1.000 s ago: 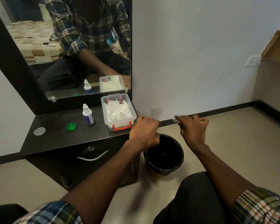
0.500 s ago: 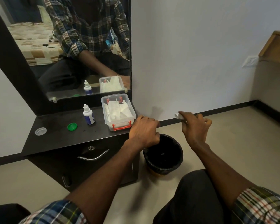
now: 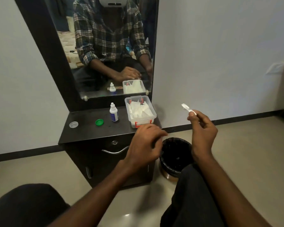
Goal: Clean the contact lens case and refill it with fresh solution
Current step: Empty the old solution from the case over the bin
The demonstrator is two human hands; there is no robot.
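Note:
My right hand point(image 3: 202, 131) pinches a white contact lens case point(image 3: 187, 108) by one end and holds it up, tilted, above and right of a black bin point(image 3: 176, 153). One well of the case sticks out past my fingers. My left hand point(image 3: 143, 145) hovers with loosely curled fingers at the front right corner of the dark cabinet top point(image 3: 88, 130), holding nothing that I can see. A small white solution bottle point(image 3: 113, 112) with a blue label stands upright on the top. A green cap point(image 3: 99, 122) and a white cap point(image 3: 73, 124) lie to its left.
A clear plastic box point(image 3: 140, 112) with red clips holds white tissues, right of the bottle. A black-framed mirror point(image 3: 105, 46) rises behind the top. The cabinet has a drawer with a metal handle point(image 3: 115, 151). Beige floor and a white wall lie to the right.
My right hand has lifted from near the floor skirting, turning the lens case upward. The left hand has shifted slightly and looks blurred. The camera has tilted up.

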